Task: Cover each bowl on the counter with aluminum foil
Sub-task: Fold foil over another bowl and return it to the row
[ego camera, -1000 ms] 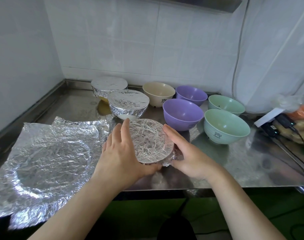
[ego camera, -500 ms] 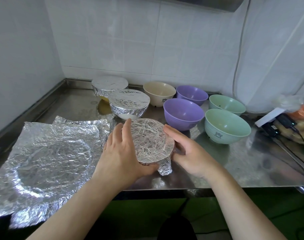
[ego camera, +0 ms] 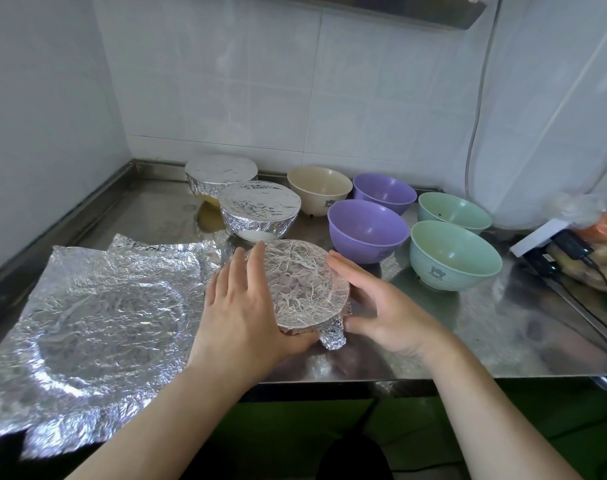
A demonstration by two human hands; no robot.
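A foil-covered bowl (ego camera: 302,285) stands near the counter's front edge. My left hand (ego camera: 243,313) cups its left side, fingers over the rim and thumb under the front. My right hand (ego camera: 385,313) cups its right side, thumb beside a loose foil flap (ego camera: 332,336) hanging at the front. Two more foil-covered bowls (ego camera: 222,171) (ego camera: 260,204) sit behind. Uncovered are a cream bowl (ego camera: 319,188), two purple bowls (ego camera: 385,190) (ego camera: 367,230) and two green bowls (ego camera: 454,211) (ego camera: 456,258). Crumpled foil sheets (ego camera: 97,313) lie at the left.
The steel counter (ego camera: 485,348) ends in a corner of white tiled walls at the back left. At the far right lie a white box with black plugs and cables (ego camera: 551,251) and a plastic bag of vegetables (ego camera: 596,251).
A foil flap has come loose and now hangs at the bowl's front. Both hands stay on the bowl's sides, only slightly shifted.
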